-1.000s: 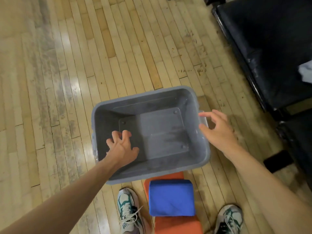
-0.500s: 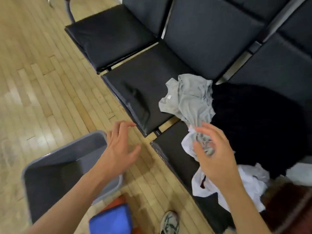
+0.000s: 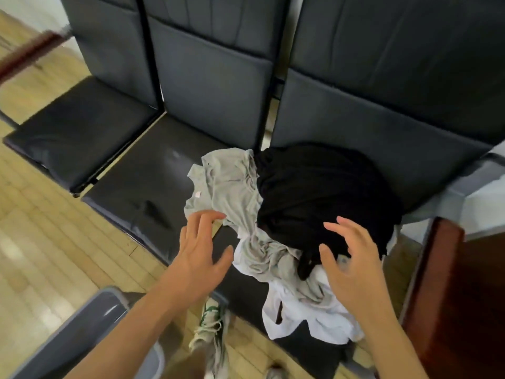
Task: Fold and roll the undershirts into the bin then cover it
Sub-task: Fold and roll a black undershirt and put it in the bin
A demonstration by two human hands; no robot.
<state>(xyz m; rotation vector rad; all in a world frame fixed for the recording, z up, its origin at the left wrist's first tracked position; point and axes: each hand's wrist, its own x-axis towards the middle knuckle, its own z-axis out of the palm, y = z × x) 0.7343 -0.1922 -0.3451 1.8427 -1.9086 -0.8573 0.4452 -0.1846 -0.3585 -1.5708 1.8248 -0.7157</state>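
Undershirts — three: grey undershirt (image 3: 232,187), black undershirt (image 3: 322,192), white undershirt (image 3: 308,310) — beyond spread, empty fingers of left hand (image 3: 198,251) and right hand (image 3: 352,265); bin (image 3: 82,332) now nearly out of frame.

Both forearms were bare to the bottom edge of the head-camera frame, with no sleeve showing on either. The left hand (image 3: 200,255) and the right hand (image 3: 352,265) wore no gloves, and no ring, watch or bracelet could be seen on them. On one foot was a white lace-up trainer with green trim and pale laces (image 3: 211,333); the blurred pale toe of a second shoe (image 3: 276,373) showed at the lower edge.
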